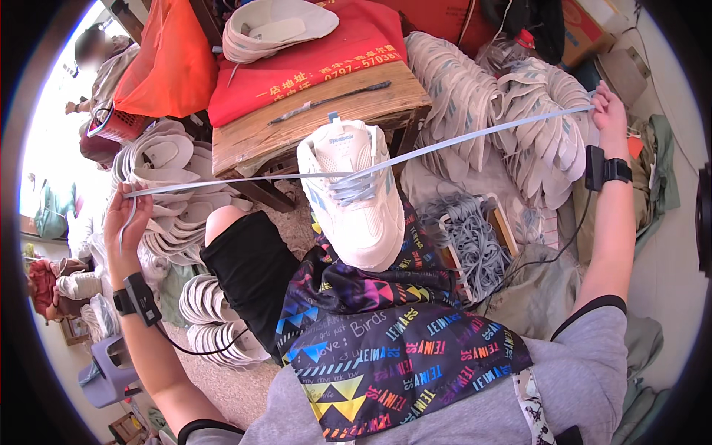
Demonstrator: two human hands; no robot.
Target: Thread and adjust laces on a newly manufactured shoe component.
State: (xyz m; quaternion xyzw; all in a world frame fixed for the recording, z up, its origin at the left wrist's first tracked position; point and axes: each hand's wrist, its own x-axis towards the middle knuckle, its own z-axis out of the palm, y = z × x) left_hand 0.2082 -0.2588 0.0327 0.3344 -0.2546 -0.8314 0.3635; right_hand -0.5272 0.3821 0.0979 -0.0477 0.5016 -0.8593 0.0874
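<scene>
A white sneaker (pixel 374 245) with pale blue-green side patches rests over my lap, toe toward me. A flat light blue-grey shoelace (pixel 463 137) is threaded through some of its eyelets. Its two ends stretch out to both sides, nearly straight. Far out to the left, my left hand (pixel 126 219) is closed on one end, with a short tail hanging over the palm. My right hand (pixel 610 115), raised at the far right, pinches the other end. The hands are about as far apart as my arms reach, and neither touches the shoe.
A wooden bench (pixel 326 115) ahead bears a red cloth (pixel 297 78), a thin dark tool (pixel 330 101) and a white shoe upper (pixel 278 30). Stacked white uppers (pixel 452 89) stand right, others (pixel 174 156) left. A box of blue-grey laces (pixel 478 245) sits beside my right thigh. A person is far left.
</scene>
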